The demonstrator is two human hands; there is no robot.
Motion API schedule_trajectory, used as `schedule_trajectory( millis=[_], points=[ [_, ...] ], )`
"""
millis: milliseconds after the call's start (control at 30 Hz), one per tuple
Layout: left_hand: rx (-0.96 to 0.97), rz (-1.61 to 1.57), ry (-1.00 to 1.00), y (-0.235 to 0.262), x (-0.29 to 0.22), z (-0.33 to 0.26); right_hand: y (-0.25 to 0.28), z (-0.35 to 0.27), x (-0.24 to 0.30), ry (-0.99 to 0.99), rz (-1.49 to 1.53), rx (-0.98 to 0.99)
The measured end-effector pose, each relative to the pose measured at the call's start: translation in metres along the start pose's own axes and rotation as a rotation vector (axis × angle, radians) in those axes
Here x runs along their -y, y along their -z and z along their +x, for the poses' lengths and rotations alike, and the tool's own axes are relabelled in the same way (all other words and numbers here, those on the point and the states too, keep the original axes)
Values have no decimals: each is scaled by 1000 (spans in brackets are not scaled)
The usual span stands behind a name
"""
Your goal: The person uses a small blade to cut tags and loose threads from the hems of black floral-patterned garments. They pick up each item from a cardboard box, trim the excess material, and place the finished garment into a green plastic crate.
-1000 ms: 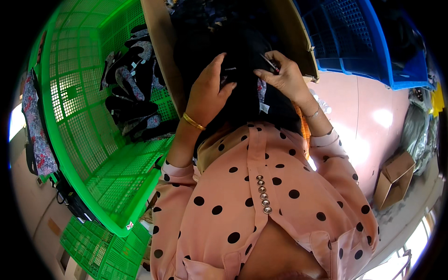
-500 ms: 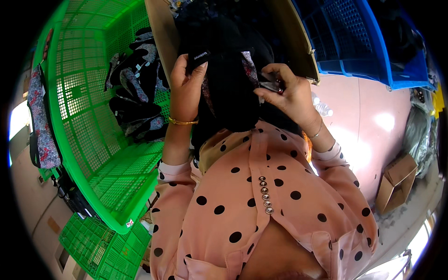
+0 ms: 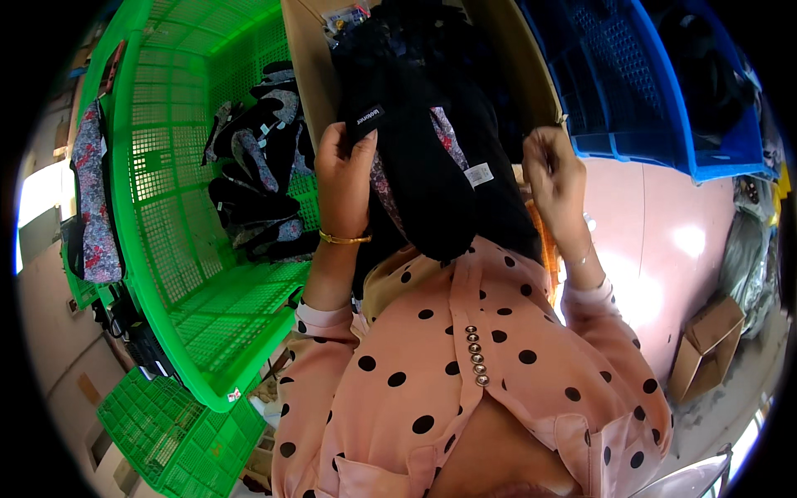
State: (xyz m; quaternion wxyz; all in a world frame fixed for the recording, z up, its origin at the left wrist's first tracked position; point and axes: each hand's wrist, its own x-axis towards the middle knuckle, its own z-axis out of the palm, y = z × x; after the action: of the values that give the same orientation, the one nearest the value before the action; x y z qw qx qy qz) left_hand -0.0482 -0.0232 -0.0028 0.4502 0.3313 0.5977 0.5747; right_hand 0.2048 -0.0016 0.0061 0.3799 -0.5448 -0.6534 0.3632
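Note:
My left hand (image 3: 346, 178) is closed on a black fabric piece with floral lining (image 3: 432, 195), its thumb pressed beside a small black label (image 3: 367, 120). I cannot make out its exact kind; its rounded end hangs over my lap. A white tag (image 3: 479, 174) lies on the black cloth at its right. My right hand (image 3: 552, 178) is off the cloth, by the near right edge of a cardboard box (image 3: 544, 75). Its fingers are curled together, and whatever they hold, if anything, is hidden. Dark pieces fill the box in front of me.
At my left stands a large green crate (image 3: 178, 207), with several black and floral pieces (image 3: 257, 158) inside. A floral piece (image 3: 91, 195) hangs over its outer side. A blue crate (image 3: 614, 83) is at the far right. A small open carton (image 3: 706, 344) sits on the floor.
My right hand has let go of a shiny dark thing beside the cloth and drawn back to the right. The white tag now shows. My left hand keeps its hold.

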Motion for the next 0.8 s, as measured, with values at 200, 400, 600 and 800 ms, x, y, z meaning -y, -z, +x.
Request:
schedule_trajectory(
  millis=[200,400,600,800],
  points=[
    [-45,-167,57,-16,-4,2,6,-30,36,361,-280,321],
    [-1,-85,-17,-27,-3,-9,-13,-16,38,47,-84,205],
    [184,122,-200,-34,-8,-27,-56,8,10,75,84,38],
    [463,119,-206,-27,-3,-31,-67,4,9,-38,186,33]
  ],
)
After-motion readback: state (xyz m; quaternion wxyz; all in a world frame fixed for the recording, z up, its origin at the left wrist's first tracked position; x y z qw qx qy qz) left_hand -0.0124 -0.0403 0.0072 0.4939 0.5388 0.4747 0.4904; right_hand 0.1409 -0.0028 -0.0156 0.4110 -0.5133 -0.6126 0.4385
